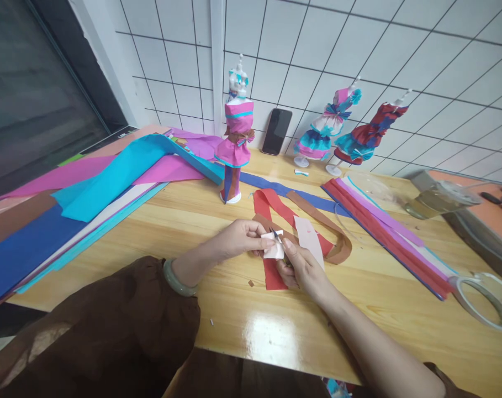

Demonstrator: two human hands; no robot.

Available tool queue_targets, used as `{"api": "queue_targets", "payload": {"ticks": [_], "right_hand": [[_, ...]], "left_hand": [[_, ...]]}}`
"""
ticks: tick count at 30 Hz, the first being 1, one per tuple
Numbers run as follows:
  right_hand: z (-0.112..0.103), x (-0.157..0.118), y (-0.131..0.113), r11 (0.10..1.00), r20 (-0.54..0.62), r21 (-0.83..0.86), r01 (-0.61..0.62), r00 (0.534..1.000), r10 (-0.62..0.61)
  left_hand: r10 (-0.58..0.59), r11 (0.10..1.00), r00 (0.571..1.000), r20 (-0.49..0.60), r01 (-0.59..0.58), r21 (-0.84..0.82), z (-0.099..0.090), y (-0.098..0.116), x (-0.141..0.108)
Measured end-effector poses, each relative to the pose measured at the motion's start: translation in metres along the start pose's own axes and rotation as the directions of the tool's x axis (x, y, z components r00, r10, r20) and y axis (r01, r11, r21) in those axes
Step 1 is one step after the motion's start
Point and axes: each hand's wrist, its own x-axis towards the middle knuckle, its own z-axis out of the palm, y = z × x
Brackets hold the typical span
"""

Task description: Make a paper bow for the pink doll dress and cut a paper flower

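My left hand (pixel 251 236) pinches a small white piece of paper (pixel 273 250) over the middle of the table. In my right hand (pixel 298 265) is a pair of small dark scissors (pixel 275 235), its tips lying against the white paper. Under and beside my hands are red paper strips (pixel 275 277), a brown strip (pixel 339 246) and a pale pink strip (pixel 308 235). Behind them stands a small mannequin (pixel 239 152) in a pink, blue and brown paper dress.
Long coloured paper sheets (pixel 110 177) cover the left. Two dressed mannequins (pixel 323 130) and a phone (pixel 277 131) stand by the wall. Folded paper strips (pixel 391 237), a tape roll (pixel 482 301) and a clear cup (pixel 441 200) are right. Brown scrap (pixel 251 283) lies in front.
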Motion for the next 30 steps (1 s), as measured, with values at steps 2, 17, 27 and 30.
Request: {"api": "queue_targets", "payload": {"ticks": [2, 17, 27, 30], "right_hand": [[-0.0002, 0.0004, 0.0003, 1.000, 0.002, -0.009, 0.005, 1.000, -0.005], [0.0008, 0.0004, 0.0009, 1.000, -0.012, 0.020, -0.006, 1.000, 0.006], [-0.0003, 0.0003, -0.0005, 1.000, -0.008, -0.012, 0.012, 1.000, -0.012], [-0.0006, -0.0001, -0.0012, 0.999, -0.002, -0.019, 0.030, 1.000, -0.030]], "left_hand": [[-0.007, 1.000, 1.000, 0.006, 0.007, 0.000, 0.0001, -0.0005, 0.0001], [-0.019, 1.000, 0.999, 0.039, 0.019, 0.001, 0.0004, -0.0014, -0.0001], [-0.022, 1.000, 0.999, 0.042, 0.022, -0.002, -0.0004, -0.0003, 0.0002], [-0.025, 1.000, 0.999, 0.043, 0.026, -0.004, -0.0007, 0.0004, -0.0002]]}}
